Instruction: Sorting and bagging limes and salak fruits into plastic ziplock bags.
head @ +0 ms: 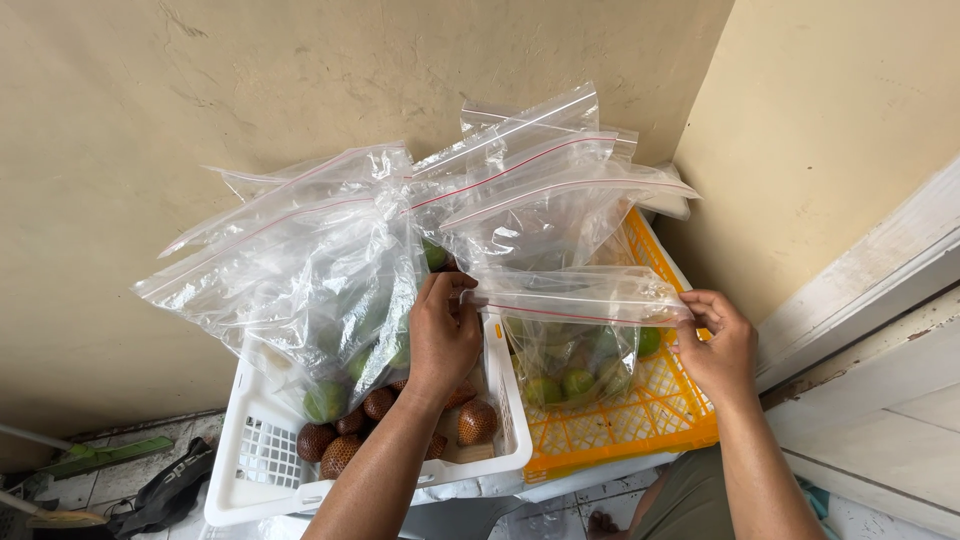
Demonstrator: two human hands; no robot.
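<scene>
Both-handed: left hand (443,335), right hand (716,345) pinching crinkly clear zip bag (575,310) of round green fruit (578,382) over yellow lattice crate (660,405).

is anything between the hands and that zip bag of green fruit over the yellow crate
Nothing visible. The left hand and right hand each pinch an end of the zip bag top, which hangs over the yellow crate.

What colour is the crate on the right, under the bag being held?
Orange-yellow plastic lattice crate, clearest in the head view.
</scene>
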